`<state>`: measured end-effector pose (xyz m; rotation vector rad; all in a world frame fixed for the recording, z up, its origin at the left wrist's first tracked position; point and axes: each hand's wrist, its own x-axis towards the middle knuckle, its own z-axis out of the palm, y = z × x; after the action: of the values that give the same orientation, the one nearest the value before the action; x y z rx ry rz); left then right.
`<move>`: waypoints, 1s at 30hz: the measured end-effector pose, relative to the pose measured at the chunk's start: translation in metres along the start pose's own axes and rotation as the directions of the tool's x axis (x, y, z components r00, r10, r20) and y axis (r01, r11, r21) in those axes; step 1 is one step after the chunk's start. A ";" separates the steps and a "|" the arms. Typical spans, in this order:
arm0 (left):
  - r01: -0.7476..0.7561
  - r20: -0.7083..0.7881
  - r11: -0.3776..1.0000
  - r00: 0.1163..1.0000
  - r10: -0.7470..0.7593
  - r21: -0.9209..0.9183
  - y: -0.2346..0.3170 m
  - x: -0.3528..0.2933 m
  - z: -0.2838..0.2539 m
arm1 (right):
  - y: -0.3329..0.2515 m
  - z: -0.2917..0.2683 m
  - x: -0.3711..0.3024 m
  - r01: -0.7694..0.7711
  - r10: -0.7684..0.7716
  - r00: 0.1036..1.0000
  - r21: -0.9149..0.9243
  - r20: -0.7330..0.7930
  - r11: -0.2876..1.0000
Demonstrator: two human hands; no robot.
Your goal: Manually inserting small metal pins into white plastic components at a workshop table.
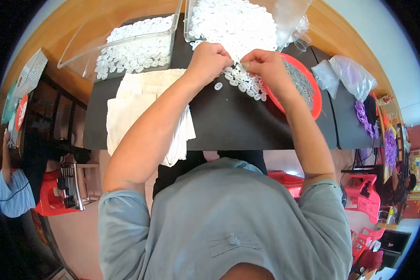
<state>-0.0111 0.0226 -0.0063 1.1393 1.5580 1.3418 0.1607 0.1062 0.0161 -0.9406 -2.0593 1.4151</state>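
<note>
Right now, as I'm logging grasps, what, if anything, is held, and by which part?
The left hand and right hand look pinched near white pieces; whether either grip holds one, or where, can't be told.

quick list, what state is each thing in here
left hand, fingertips drawn together
right hand, fingertips drawn together
left clear tub, open, partly filled
far clear tub, open, heaped
loose white pieces, scattered
red bowl, uncovered, holding grey pieces
cream cloth, folded
rightmost plastic bag, crumpled
</note>
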 end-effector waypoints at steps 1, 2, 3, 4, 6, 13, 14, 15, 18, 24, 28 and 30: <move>-0.139 -0.050 0.981 0.988 0.147 0.138 -0.008 0.006 0.000 | 0.004 0.004 -0.005 0.156 -0.156 0.988 -0.236 0.018 0.959; -0.261 -0.080 0.924 0.953 0.293 0.280 -0.013 0.009 0.000 | 0.009 0.010 -0.010 0.299 -0.298 0.952 -0.451 0.075 0.841; -0.258 -0.077 0.924 0.954 0.289 0.281 -0.012 0.008 0.000 | 0.016 0.018 -0.017 0.295 -0.294 0.953 -0.448 0.073 0.844; -0.204 -0.072 0.950 0.971 0.227 0.236 -0.010 0.008 0.000 | 0.022 0.028 -0.023 0.438 -0.467 0.878 -0.563 0.101 0.701; -0.145 -0.072 0.970 0.984 0.162 0.193 -0.009 0.006 -0.002 | 0.024 0.036 -0.027 0.563 -0.632 0.743 -0.714 0.219 0.415; -0.188 -0.212 0.954 0.948 0.239 0.234 -0.009 0.010 -0.003 | 0.018 0.019 -0.014 0.524 -0.697 0.711 -0.733 0.097 0.432; -0.200 -0.268 0.952 0.928 0.260 0.230 -0.008 0.010 -0.003 | 0.019 0.015 -0.010 0.492 -0.670 0.732 -0.773 0.120 0.399; -0.201 -0.269 0.952 0.927 0.260 0.229 -0.007 0.010 -0.005 | 0.020 0.012 -0.007 0.460 -0.642 0.754 -0.811 0.141 0.363; -0.197 -0.313 0.977 0.925 0.214 0.086 -0.001 0.009 -0.012 | 0.026 0.010 0.000 0.478 -0.605 0.764 -0.827 0.225 0.296; -0.161 -0.309 0.975 0.945 0.107 -0.153 0.005 0.003 -0.014 | 0.020 0.014 0.015 0.446 -0.576 0.779 -0.864 0.246 0.233; -0.145 -0.329 0.978 0.940 0.088 -0.153 0.007 0.003 -0.015 | 0.015 0.026 0.021 0.505 -0.524 0.785 -0.831 0.331 0.232; -0.144 -0.327 0.978 0.941 0.088 -0.153 0.007 0.001 -0.014 | 0.017 0.027 0.026 0.489 -0.514 0.796 -0.840 0.320 0.235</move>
<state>-0.0236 0.0198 0.0024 0.9517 1.5747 1.7777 0.1290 0.1137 -0.0091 -0.4520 -2.7450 -0.2003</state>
